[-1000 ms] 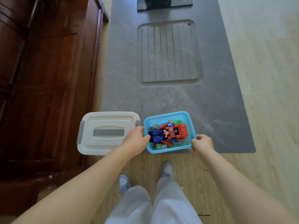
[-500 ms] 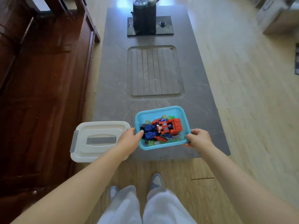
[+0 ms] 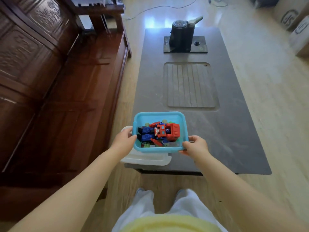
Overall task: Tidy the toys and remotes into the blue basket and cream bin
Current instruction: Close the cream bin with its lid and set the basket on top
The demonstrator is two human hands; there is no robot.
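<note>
The blue basket [image 3: 158, 115] is lifted and sits over the cream bin [image 3: 147, 159], hiding most of the bin's lid. Inside the basket lie a red and blue robot toy [image 3: 160, 132] and several small green and clear pieces. My left hand [image 3: 124, 138] grips the basket's left rim. My right hand [image 3: 194, 145] grips its near right corner. The bin stands at the near left corner of the dark grey low table [image 3: 234, 131]. No remotes show.
A black kettle [image 3: 181, 35] stands on a flat base at the table's far end, behind a grooved recessed tray [image 3: 190, 84]. A dark wooden bench [image 3: 66, 97] runs along the left. Cardboard boxes [image 3: 294, 19] sit at the far right on the wood floor.
Both hands have carried the basket up and to the left, from beside the cream bin to over it. The camera has pulled back and risen.
</note>
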